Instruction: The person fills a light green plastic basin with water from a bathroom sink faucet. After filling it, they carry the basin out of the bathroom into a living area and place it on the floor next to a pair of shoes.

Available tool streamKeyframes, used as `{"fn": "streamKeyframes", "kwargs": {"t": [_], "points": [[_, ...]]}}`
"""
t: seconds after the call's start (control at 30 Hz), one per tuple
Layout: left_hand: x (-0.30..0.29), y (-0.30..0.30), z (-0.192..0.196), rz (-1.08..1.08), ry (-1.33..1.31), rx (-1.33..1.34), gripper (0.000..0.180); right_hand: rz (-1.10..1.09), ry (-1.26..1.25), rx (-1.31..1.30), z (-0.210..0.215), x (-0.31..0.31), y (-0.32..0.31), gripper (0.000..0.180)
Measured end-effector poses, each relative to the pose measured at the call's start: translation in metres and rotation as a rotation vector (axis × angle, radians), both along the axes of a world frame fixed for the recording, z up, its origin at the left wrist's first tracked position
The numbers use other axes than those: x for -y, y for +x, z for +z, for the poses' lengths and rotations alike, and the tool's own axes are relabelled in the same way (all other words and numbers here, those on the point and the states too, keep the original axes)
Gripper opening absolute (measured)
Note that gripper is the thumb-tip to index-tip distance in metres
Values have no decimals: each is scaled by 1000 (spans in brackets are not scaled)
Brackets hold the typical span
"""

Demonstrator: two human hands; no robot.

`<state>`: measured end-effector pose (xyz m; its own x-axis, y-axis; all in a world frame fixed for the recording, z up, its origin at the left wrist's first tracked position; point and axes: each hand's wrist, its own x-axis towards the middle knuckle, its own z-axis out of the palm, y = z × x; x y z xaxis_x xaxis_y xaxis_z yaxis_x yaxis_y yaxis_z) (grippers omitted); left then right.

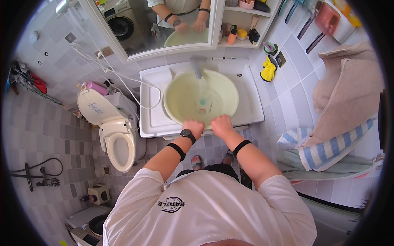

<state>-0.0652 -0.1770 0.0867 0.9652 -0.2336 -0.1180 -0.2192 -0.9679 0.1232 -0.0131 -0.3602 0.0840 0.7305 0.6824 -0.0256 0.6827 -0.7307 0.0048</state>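
A large pale yellow-green plastic basin (174, 100) sits on the white washbasin counter (251, 104), beneath a grey faucet (198, 70). From the spout a thin stream of water appears to fall into it, and a greenish round mark and printing show on its bottom. My left hand (193, 128), with a dark watch at the wrist, is closed over the near rim. Just to its right, my right hand (221, 124) is curled round the same rim. The fingertips of both hands are hidden.
Left of the counter stands a toilet (122, 151) with its lid up. A white shower hose (135, 80) loops onto the counter's left side. Above the faucet is a mirror cabinet (172, 51). Towels (349, 94) hang at right, and a yellow glove (269, 69) hangs on the wall.
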Motion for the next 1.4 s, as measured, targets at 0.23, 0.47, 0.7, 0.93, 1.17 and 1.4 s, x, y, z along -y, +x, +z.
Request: {"fn": "streamKeyframes", "kwargs": {"t": [0.23, 0.47, 0.7, 0.93, 1.17, 1.4], "points": [[-1, 2, -2, -7, 8, -25, 15, 1, 34, 31, -1, 0, 0, 7], [0, 1, -3, 1, 10, -27, 16, 7, 56, 40, -1, 2, -1, 6], [-1, -2, -10, 8, -51, 26, 12, -8, 36, 17, -10, 1, -1, 5], [-1, -1, -7, 9, -11, 3, 14, 2, 45, 43, -8, 0, 0, 3], [0, 1, -8, 19, -33, 4, 11, 1, 53, 45, -9, 0, 1, 5], [-1, 0, -7, 5, -8, -3, 16, -4, 24, 39, -8, 0, 0, 7]]}}
